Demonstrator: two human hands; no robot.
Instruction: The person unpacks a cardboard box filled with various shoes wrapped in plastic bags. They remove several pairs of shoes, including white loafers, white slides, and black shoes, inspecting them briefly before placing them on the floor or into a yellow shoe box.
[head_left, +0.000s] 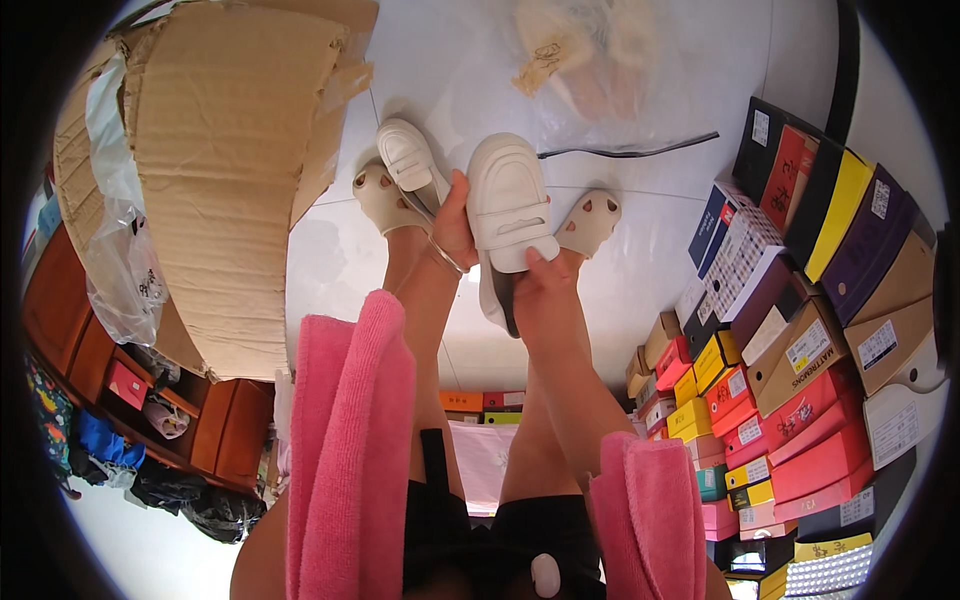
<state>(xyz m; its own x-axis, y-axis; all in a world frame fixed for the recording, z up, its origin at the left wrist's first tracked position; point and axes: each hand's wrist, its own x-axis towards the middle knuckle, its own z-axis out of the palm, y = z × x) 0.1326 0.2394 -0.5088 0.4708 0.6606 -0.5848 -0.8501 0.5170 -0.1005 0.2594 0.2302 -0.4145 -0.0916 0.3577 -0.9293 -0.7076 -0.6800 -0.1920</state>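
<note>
Right shoe: the right hand [545, 290] is gripping a cream loafer [510, 205] with a chunky sole, thumb pressing on its heel end, toe pointing away from the fingers.
Left shoe: the left hand [455, 225] is closing its fingers around the matching loafer [408, 158], strap showing across the top.
Beyond the fingers: two feet in beige sandals [385, 200] are standing on the white floor [620, 290].

- Bright, even daylight fills the view; the white floor [620, 300] is nearly washed out around the centre.
- Soft shadows fall on the floor under the feet.
- The clear plastic bag [590, 60] at 12 o'clock looks hazy, perhaps from glare.
- Fisheye bending curves the shoe boxes [800, 330] at 3 o'clock; the corners are black.
</note>
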